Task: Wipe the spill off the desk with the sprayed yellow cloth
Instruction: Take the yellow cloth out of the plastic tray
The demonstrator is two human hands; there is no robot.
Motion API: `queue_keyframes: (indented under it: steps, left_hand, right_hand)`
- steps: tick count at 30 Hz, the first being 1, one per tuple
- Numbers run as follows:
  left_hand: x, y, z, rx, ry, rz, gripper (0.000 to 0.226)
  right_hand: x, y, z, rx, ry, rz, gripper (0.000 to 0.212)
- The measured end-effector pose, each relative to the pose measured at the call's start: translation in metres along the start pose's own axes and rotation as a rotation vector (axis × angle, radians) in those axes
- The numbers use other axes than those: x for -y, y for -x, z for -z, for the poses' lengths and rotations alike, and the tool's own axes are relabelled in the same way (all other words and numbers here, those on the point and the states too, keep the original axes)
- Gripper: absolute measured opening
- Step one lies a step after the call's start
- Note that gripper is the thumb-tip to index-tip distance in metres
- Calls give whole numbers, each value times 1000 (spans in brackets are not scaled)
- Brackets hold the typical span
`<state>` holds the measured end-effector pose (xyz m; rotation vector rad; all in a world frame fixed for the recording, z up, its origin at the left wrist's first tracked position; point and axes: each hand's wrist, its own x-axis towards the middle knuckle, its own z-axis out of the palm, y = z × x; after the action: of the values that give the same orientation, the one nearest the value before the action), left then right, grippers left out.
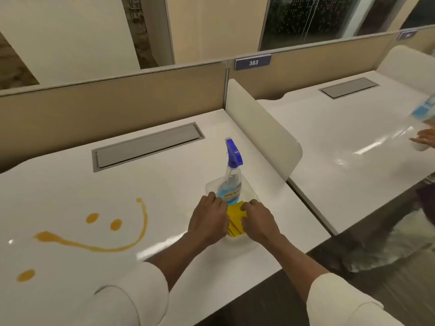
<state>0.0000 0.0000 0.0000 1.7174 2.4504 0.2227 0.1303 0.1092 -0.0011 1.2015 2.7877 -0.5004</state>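
Hands: the left hand [208,218] and right hand [257,218] are both closed on the yellow cloth [235,220], close together.
Cloth location: in the clear tray [237,238], touching the spray bottle [231,182].
Spill [98,241]: orange, well left of the tray on the desk [164,184], untouched.
Risk: lifting the cloth may tip the bottle; a sleeve could drag through the spill.
Writing: bottle label unreadable; partition sign [253,62] reads "383".

White bench [164,184]: orange smiley-shaped spill [98,231] at left, grey cable hatch [148,147] at rear, clear tray [237,238] at right holding yellow cloth [235,220] and spray bottle [231,180].
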Motion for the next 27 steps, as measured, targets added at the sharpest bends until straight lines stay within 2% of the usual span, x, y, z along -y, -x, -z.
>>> queue_keyframes:
  steps: [4, 6, 9, 11, 14, 17, 19, 23, 27]
  left_hand:
    - [-13, -13, -6, 117, 21, 46, 58]
    - [-19, -21, -11, 158, 25, 84, 60]
    - [-26, -30, -19, 140, 44, 195, 50]
    - [-27, -36, -26, 60, 151, 294, 38]
    - [-30, -41, -28, -14, 237, 424, 35]
    - [-34, -44, -28, -12, 381, 519, 36]
    - [-38, -45, -17, 14, 415, 520, 39]
    - [-35, -41, 11, 8, 761, 532, 26]
    - [-25, -23, 49, -64, 924, 447, 21]
  right_hand:
    - [-7, -12, -3, 117, 35, 32, 43]
    - [-9, -21, -7, 145, 53, 66, 46]
    - [-12, -32, -12, 171, 52, 99, 52]
    - [-14, -39, -16, 177, 58, 131, 59]
    - [-16, -46, -19, 182, 65, 176, 66]
    - [-19, -47, -17, 180, 79, 214, 65]
    - [-22, -46, -11, 162, 83, 254, 62]
    - [-29, -40, 5, 82, 47, 316, 53]
    - [-32, -31, 28, 6, -218, 337, 50]
